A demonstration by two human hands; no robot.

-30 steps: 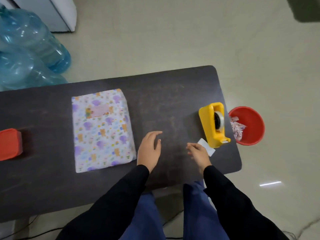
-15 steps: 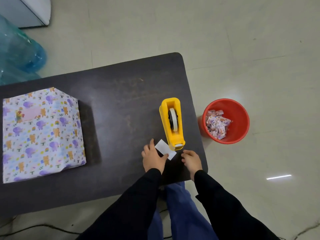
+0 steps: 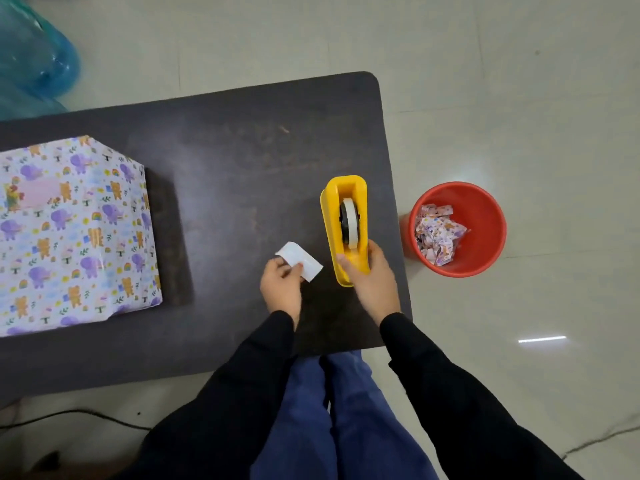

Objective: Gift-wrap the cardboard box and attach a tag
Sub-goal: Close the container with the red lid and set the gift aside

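The box (image 3: 72, 237), wrapped in white paper printed with purple elephants and orange bears, lies flat at the left of the dark table (image 3: 242, 150). My left hand (image 3: 282, 289) pinches a small white tag (image 3: 299, 260) just above the table's near edge. To its right stands a yellow tape dispenser (image 3: 346, 223) with a white roll. My right hand (image 3: 372, 282) grips the dispenser's near end, thumb on one side and fingers on the other.
A red bin (image 3: 485, 216) holding crumpled wrapping scraps stands on the floor right of the table. Blue water bottles (image 3: 31, 57) sit at the far left. A cable (image 3: 69, 415) runs over the floor below the table's near edge.
My left hand has lifted the white tag off the table beside the dispenser. My right hand moved up from the table edge and took hold of the dispenser's near end. The view shifted slightly.
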